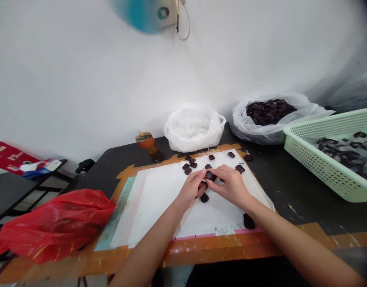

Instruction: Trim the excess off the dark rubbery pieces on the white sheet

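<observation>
Over the white sheet (159,199), my two hands meet around a small dark piece (210,175), squarish with rounded corners. My right hand (229,184) pinches it from the right between thumb and fingers. Closed from the other side, my left hand (193,187) has its fingertips at the piece, and more dark material shows by its curled fingers. A similar dark piece (204,198) lies just below the hands. Several more dark pieces (187,171) are scattered on the sheet behind them, and a larger black lump (249,221) lies near my right forearm.
A white plastic bag (193,133) stands at the back beside an orange-lidded jar (145,140). Another bag (255,135) holds many dark pieces. At right is a pale green basket (323,175) with dark parts; at left, a red plastic bag (60,223). Brown tape (219,251) borders the work area.
</observation>
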`<state>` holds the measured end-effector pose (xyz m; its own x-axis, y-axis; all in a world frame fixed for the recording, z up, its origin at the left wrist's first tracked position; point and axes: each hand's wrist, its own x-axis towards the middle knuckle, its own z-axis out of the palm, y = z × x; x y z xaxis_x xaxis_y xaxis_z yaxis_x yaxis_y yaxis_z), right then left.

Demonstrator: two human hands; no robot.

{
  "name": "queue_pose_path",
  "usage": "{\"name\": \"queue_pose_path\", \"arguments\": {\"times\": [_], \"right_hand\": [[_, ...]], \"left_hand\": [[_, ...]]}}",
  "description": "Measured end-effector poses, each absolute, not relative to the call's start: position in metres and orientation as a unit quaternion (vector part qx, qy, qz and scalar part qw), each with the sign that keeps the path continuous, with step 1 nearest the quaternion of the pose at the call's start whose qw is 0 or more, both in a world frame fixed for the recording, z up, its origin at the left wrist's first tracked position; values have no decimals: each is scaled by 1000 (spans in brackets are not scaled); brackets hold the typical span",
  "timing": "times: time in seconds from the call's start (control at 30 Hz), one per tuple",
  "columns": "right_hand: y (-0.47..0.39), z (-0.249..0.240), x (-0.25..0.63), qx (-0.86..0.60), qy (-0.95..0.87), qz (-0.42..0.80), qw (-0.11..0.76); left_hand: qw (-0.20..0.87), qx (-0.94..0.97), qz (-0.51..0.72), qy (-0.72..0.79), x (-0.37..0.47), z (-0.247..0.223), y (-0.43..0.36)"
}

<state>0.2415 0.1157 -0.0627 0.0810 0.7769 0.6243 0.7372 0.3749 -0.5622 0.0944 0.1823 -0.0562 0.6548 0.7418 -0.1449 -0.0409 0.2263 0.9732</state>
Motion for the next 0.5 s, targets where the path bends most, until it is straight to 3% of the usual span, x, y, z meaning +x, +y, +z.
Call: {"name": "queue_pose_path", "arguments": {"times": [0.2, 0.5], "right_hand": [[114, -65, 238, -563, -667, -29, 487], [115, -66, 236, -562, -658, -51, 498]], "left_hand": [[694, 540, 367, 305, 102, -58, 175], [701, 507, 383, 324, 104, -61, 173]]}}
